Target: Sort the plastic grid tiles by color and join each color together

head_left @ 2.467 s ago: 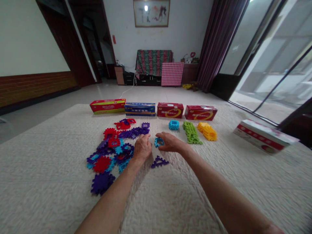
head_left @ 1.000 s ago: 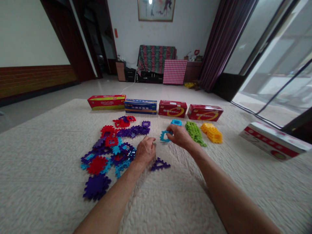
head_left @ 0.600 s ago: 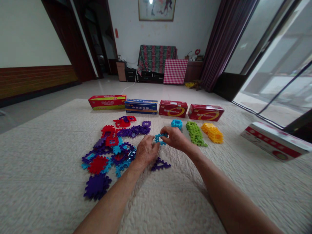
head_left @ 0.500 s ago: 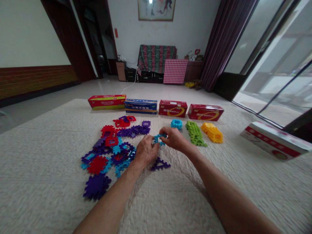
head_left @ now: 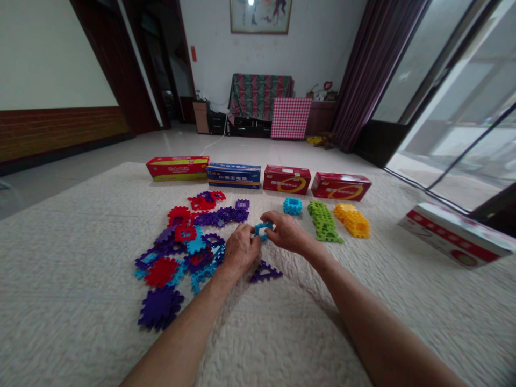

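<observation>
Both my hands meet over the cream quilted mat [head_left: 282,322], pinching one light-blue toothed plastic tile [head_left: 262,230] between them. My left hand [head_left: 239,250] grips its left side, fingers curled. My right hand [head_left: 287,232] grips its right side. A purple triangle tile [head_left: 264,272] lies just below my hands. A heap of red, purple and blue tiles [head_left: 181,250] spreads to the left of my left hand. Beyond my right hand sit a small blue stack [head_left: 292,206], a green stack [head_left: 323,220] and a yellow stack [head_left: 352,219].
Four flat boxes stand in a row at the mat's far edge: red-yellow [head_left: 178,167], blue [head_left: 234,175], and two red [head_left: 287,179] [head_left: 341,186]. Another box [head_left: 455,234] lies at the right. A covered cabinet [head_left: 260,99] stands against the far wall.
My right hand carried the blue tile out toward the small blue stack, then brought it back left. My left hand came up and took hold of it too.
</observation>
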A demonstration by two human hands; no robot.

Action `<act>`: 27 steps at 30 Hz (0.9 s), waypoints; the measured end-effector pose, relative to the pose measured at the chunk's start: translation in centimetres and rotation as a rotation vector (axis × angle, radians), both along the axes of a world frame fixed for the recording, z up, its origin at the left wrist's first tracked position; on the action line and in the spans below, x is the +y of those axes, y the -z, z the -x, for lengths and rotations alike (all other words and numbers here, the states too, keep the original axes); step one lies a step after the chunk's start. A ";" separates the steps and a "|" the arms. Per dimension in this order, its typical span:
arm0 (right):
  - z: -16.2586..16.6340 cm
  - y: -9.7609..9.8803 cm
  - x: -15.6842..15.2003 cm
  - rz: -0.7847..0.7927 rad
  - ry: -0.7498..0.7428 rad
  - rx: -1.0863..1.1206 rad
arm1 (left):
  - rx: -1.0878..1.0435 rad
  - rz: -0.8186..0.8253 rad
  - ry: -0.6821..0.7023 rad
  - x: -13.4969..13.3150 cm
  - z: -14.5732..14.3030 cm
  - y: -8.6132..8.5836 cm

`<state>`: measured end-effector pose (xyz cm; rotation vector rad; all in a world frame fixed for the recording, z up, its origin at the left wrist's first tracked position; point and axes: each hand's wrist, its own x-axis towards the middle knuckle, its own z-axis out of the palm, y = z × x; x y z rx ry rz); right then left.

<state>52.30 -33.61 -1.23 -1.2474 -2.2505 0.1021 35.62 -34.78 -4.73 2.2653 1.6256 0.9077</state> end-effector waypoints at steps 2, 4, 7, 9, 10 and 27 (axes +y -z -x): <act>-0.2 0.0 0.1 -0.007 -0.002 0.012 | 0.004 0.009 0.000 -0.1 0.0 -0.1; -0.3 -0.1 0.1 0.004 -0.012 0.007 | 0.006 0.013 0.004 -0.1 0.0 -0.2; -0.4 -0.5 -0.1 0.012 -0.007 -0.017 | 0.019 0.013 0.001 -0.2 0.0 -0.2; -0.5 -0.8 -0.2 0.011 0.008 -0.037 | 0.036 0.010 0.005 -0.3 0.1 -0.3; -0.5 -0.9 -0.2 0.017 0.012 -0.045 | 0.044 0.008 0.009 -0.3 0.1 -0.2; -0.8 -0.8 -0.1 0.102 0.015 -0.020 | 0.041 0.024 0.027 -0.3 0.1 -0.1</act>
